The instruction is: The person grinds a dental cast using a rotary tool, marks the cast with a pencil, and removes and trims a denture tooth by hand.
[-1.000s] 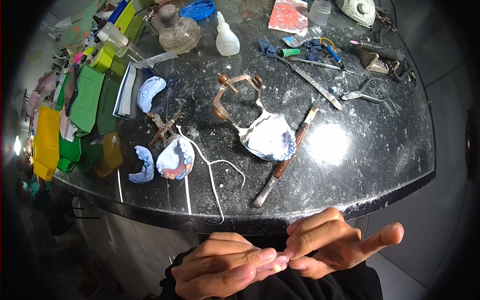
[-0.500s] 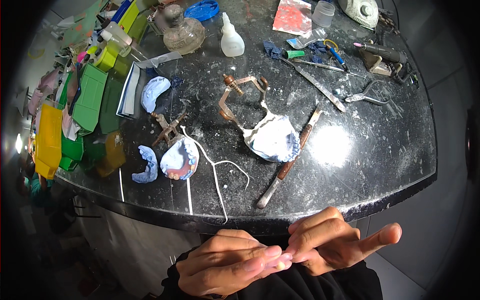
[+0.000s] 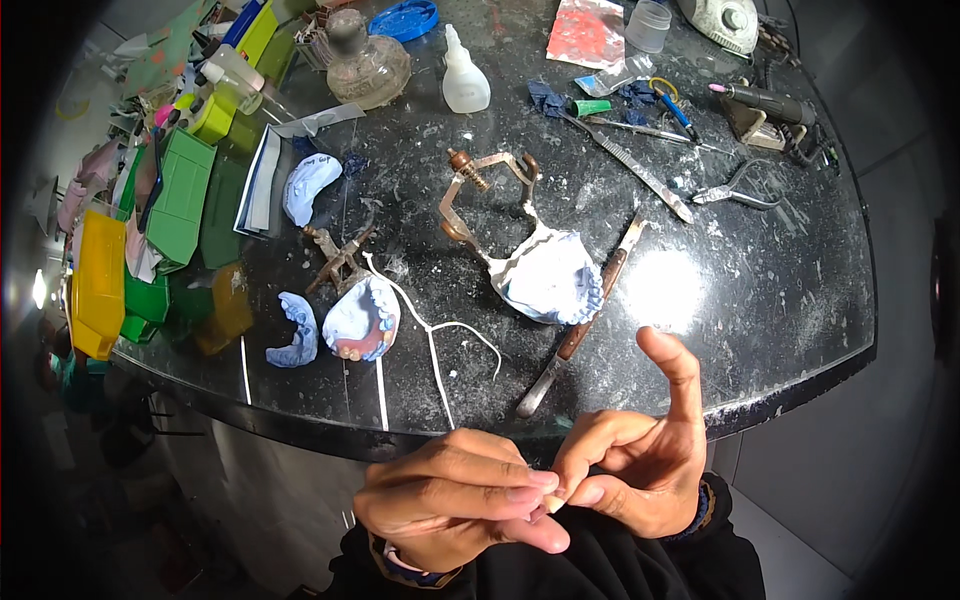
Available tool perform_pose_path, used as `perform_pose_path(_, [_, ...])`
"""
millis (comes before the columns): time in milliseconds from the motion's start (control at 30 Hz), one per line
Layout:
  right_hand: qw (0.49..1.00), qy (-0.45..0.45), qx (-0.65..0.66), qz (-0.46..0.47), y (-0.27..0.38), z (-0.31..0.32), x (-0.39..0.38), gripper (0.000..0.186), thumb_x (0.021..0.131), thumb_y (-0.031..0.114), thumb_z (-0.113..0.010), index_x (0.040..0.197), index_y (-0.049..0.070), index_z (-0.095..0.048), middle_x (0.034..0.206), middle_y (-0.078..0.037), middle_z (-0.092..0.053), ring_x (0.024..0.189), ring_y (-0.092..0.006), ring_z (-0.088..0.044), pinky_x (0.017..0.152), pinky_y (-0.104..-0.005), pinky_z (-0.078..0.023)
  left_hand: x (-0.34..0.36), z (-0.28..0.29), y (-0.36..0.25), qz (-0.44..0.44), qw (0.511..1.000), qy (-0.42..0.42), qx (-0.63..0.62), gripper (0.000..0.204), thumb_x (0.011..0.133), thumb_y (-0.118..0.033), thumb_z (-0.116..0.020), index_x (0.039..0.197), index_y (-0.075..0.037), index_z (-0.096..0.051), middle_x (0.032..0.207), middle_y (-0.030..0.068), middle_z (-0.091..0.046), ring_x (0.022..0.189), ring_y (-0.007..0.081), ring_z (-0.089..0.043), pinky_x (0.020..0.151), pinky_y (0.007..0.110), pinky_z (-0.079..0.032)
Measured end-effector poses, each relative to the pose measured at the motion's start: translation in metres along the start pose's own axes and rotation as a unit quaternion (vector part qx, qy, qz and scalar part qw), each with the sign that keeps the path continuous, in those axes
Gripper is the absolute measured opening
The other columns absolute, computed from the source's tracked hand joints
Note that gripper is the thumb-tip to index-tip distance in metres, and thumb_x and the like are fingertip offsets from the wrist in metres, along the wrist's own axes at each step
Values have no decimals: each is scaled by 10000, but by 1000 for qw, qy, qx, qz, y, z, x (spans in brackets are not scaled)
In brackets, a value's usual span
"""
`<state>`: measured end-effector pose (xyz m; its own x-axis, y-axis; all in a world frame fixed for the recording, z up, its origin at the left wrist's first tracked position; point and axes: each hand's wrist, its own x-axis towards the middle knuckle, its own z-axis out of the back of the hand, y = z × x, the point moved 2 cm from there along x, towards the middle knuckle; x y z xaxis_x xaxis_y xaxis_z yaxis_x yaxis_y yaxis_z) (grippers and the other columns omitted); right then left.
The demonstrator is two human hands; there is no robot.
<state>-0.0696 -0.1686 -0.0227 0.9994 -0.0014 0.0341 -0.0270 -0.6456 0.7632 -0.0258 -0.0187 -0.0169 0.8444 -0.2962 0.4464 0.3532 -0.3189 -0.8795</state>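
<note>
Close to my body, below the table's front edge, my two hands meet at the fingertips. My left hand (image 3: 455, 500) is closed, with its thumb and fingers around a small ivory denture tooth (image 3: 555, 504). Most of that piece is hidden by the fingers. From the other side my right hand (image 3: 635, 470) pinches it between thumb and fingertip, while one finger sticks straight up. On the table beyond lie a plaster dental cast (image 3: 550, 280) on a metal articulator frame (image 3: 447, 210) and a smaller cast (image 3: 350, 315) with pink wax and teeth.
A wooden-handled wax knife (image 3: 590, 320) touches the larger cast. Blue-grey moulds (image 3: 293, 335) lie at left beside green and yellow bins (image 3: 97, 280). Farther back stand a glass burner (image 3: 368, 70) and a white dropper bottle (image 3: 464, 80). Pliers (image 3: 738, 190) and a handpiece (image 3: 765, 103) are at right.
My right hand has turned, and its outstretched finger now points upward rather than to the right. The ivory piece shows more plainly between both hands' fingertips. The table things stay put.
</note>
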Motion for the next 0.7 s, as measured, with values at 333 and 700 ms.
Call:
perform_pose_path(333, [996,-26,-53,69,-3,-4,-1,760,828,-102,-581,1376,43,-74,787,-207,-608,709,-231,-626,695,-343,-519,-1,0,4,76,992,-29,-99,350,561,-77,-844,829,17,-639,796,134,-670,671,187,-644,536,281,-537])
perform_pose_path(700, [947,76,-179,255,-3,2,6,818,703,-51,-741,1288,8,-172,827,-267,-634,753,-301,-679,650,-341,-557,0,0,3,84,991,-49,-94,356,539,-124,-856,782,-4,-627,761,104,-661,661,181,-640,531,290,-532])
